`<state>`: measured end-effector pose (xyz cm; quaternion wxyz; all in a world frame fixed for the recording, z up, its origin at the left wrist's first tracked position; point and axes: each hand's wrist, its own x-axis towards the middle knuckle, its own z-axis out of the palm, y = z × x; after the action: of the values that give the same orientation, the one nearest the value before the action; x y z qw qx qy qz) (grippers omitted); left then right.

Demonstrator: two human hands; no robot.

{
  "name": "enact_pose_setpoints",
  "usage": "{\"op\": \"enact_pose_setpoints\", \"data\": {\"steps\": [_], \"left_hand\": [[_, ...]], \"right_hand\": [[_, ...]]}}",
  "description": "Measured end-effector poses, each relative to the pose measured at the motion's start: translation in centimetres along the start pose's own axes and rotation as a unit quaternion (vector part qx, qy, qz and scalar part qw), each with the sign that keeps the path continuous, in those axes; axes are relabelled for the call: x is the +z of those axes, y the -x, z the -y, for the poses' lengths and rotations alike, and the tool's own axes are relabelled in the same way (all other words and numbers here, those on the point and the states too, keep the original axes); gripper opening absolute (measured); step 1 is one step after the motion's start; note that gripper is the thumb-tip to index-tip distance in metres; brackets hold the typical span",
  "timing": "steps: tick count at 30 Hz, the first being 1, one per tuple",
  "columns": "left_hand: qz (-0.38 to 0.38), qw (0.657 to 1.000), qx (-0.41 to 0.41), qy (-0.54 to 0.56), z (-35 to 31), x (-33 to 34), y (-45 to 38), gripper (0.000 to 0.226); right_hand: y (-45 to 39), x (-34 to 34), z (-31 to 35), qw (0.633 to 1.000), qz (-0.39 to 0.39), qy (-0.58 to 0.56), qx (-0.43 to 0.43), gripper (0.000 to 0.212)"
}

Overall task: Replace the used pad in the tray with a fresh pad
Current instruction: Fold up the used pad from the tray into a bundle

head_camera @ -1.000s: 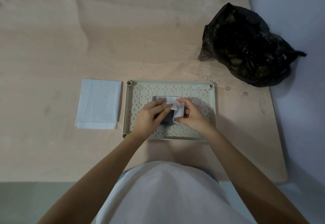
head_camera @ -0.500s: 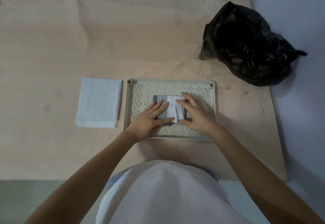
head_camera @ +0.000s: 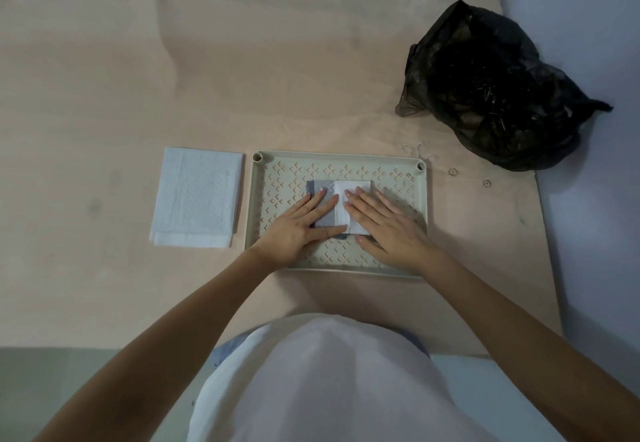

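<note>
A pale plywood tabletop (head_camera: 104, 95) fills the view. At left a folded fresh pad (head_camera: 197, 197) lies flat, just beside the perforated tray (head_camera: 424, 219). Inside the tray, the left hand (head_camera: 298, 226) and right hand (head_camera: 388, 226) press flat, fingers straight and slightly spread, on the folded used pad (head_camera: 332, 206). Far right, a black plastic bag (head_camera: 498, 88) slumps against a bluish wall (head_camera: 588, 199).

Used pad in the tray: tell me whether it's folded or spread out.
Folded. The used pad is a small packet mid-tray, a white flap over grey, both hands pressing it flat.
</note>
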<state>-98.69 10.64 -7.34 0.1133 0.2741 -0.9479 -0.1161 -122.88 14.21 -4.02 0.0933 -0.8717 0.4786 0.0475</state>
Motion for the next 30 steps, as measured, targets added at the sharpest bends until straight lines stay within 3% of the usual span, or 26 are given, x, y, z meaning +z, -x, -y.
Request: {"op": "enact_pose_setpoints", "data": {"steps": [2, 7, 10, 12, 14, 17, 20, 22, 25, 27, 30], "left_hand": [[0.009, 1.0, 0.001, 0.01, 0.0, -0.1, 0.0, 0.055], [0.042, 0.994, -0.016, 0.103, 0.1, -1.3, -0.1, 0.039], [-0.039, 0.983, -0.079, 0.162, -0.2, -2.6, -0.2, 0.037], [-0.1, 0.977, -0.16, 0.101, -0.8, -2.8, -1.1, 0.04], [-0.064, 0.966, -0.244, 0.054, -1.8, -2.6, -2.5, 0.052], [0.037, 0.97, -0.238, -0.017, -2.3, -1.1, -3.6, 0.064], [0.053, 0.97, -0.228, -0.064, -1.8, -0.1, -3.3, 0.068], [0.051, 0.971, -0.222, -0.071, -1.6, 0.3, -3.3, 0.068], [0.053, 0.972, -0.22, -0.07, -1.6, 0.3, -3.3, 0.066], [0.054, 0.973, -0.215, -0.066, -1.5, 0.3, -3.2, 0.065], [0.048, 0.974, -0.213, -0.065, -1.5, 0.3, -3.3, 0.066]], "right_hand": [[0.3, 0.3, 0.0, 0.999, -0.009, 0.021, -0.032, 0.059], [0.2, 0.9, -0.5, 0.998, 0.017, 0.031, -0.046, 0.059], [-0.1, 1.1, -0.7, 0.997, 0.037, 0.048, -0.048, 0.06], [-0.1, 1.3, -0.7, 0.997, 0.039, 0.045, -0.048, 0.061], [0.1, 1.5, -0.7, 0.997, 0.032, 0.046, -0.054, 0.062], [0.0, 1.6, -0.8, 0.996, 0.031, 0.051, -0.06, 0.062], [0.1, 1.0, -0.7, 0.998, 0.007, 0.014, -0.068, 0.059], [0.0, -0.2, 0.0, 0.993, -0.05, -0.108, -0.024, 0.054], [-1.6, -1.6, 1.7, 0.948, -0.166, -0.253, 0.103, 0.053], [-3.6, -1.6, 2.7, 0.954, -0.141, -0.21, 0.158, 0.057], [-5.2, 0.0, 3.3, 0.976, -0.066, -0.113, 0.176, 0.065]]}}
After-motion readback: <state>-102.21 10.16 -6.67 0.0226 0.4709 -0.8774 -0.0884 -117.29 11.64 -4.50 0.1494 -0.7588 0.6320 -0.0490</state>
